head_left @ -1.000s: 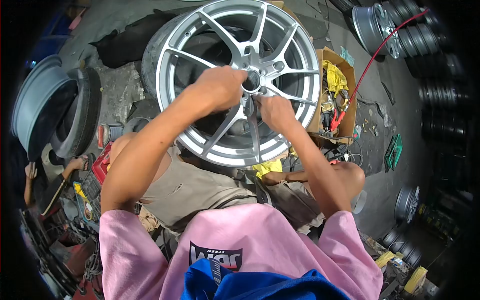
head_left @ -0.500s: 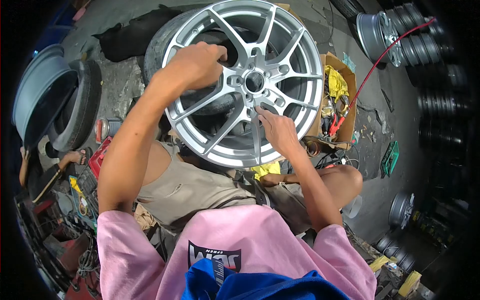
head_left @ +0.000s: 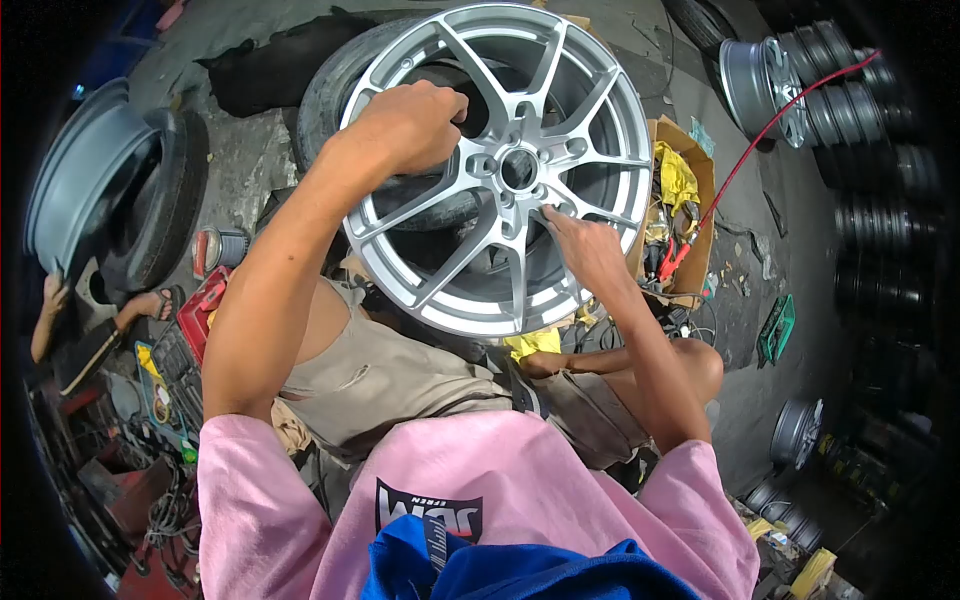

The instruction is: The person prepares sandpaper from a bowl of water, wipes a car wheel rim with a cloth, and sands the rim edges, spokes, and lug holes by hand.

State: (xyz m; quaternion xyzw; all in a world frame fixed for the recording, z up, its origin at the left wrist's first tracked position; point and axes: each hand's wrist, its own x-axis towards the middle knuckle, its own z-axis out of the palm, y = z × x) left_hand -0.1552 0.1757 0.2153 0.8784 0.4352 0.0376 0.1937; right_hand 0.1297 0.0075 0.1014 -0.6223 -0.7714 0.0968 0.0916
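Observation:
A silver multi-spoke alloy wheel (head_left: 519, 232) lies tilted in front of me, face up, above a dark tyre (head_left: 318, 100). My left hand (head_left: 415, 125) is closed over a spoke on the wheel's left side, and most of its fingertips are hidden from view. With fingers held together, my right hand (head_left: 592, 248) touches the wheel face just below and right of the centre hole. Whatever may be under those fingertips is too small to make out.
An open cardboard box (head_left: 700, 235) with a yellow cloth (head_left: 677, 178) and tools stands right of the wheel. A red cable (head_left: 770, 125) crosses above it. Another rim (head_left: 80, 190) and a person's foot (head_left: 160, 303) are at left. Stacked rims (head_left: 885, 225) line the right side.
My right fingertips have slid right and slightly up across the wheel face, around the hub. My left hand keeps its place on the wheel. The whole view has shifted slightly.

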